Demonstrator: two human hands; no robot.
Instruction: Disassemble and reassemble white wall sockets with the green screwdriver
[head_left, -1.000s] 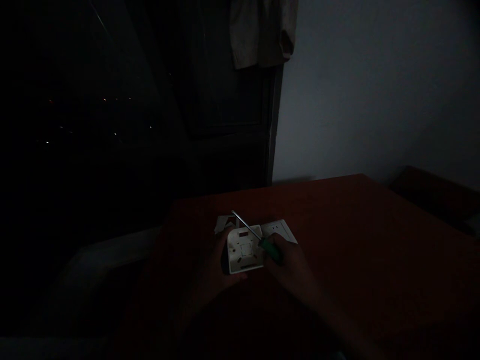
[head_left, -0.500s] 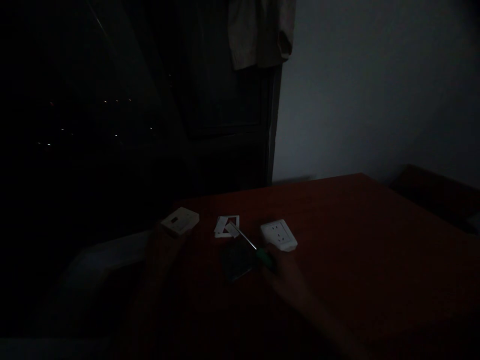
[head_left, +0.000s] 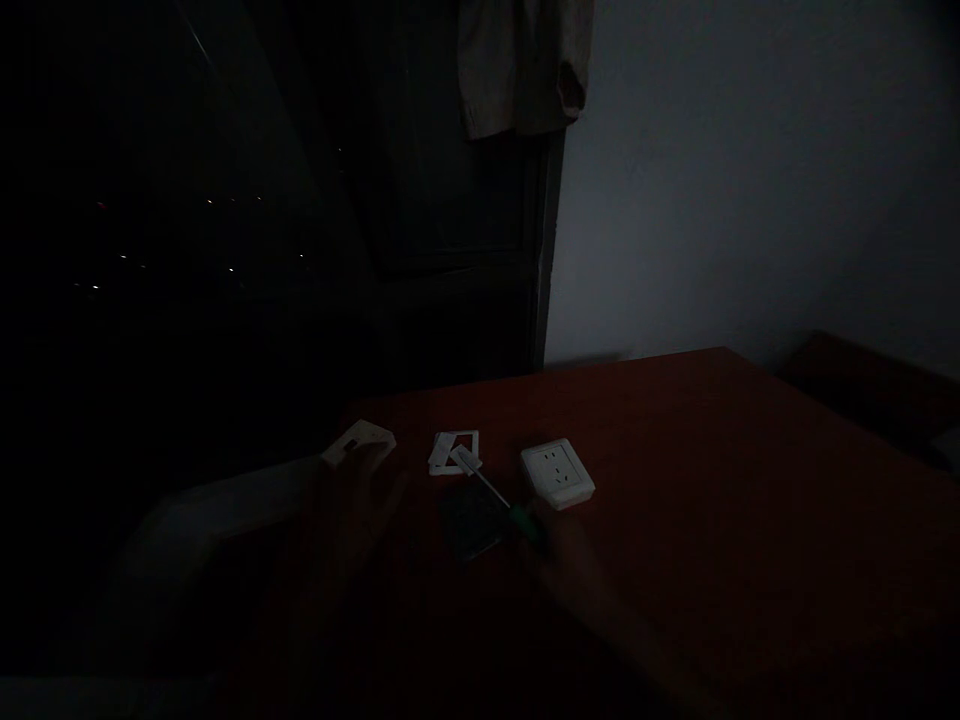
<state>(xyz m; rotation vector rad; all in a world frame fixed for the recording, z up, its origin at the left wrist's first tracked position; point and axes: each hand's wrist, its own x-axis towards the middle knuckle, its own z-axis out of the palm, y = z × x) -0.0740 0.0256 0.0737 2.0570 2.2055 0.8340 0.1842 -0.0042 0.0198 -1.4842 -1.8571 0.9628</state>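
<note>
My right hand (head_left: 564,560) is closed round the green handle of a screwdriver (head_left: 491,487). The screwdriver's tip reaches a small white plate (head_left: 467,459) that overlaps a white square frame (head_left: 475,438). A white wall socket (head_left: 559,470) with several slots sits just beyond my right hand. At the table's left corner is a white box-like switch or socket housing (head_left: 364,435) with a small dark opening. My left hand (head_left: 361,510) is at its near side, fingers apart, partly overlapping it; contact is hard to judge in the dark.
A dark, flat, roughly square piece (head_left: 472,522) lies below the frame on the reddish-brown table (head_left: 697,450). Behind stand a dark window (head_left: 247,150) and a pale wall (head_left: 712,180). Cloth (head_left: 517,80) hangs above the table's back edge. Light is very low.
My left hand has loosened from the white housing and its fingers have spread towards the right. The small white plate under the screwdriver tip has shifted slightly.
</note>
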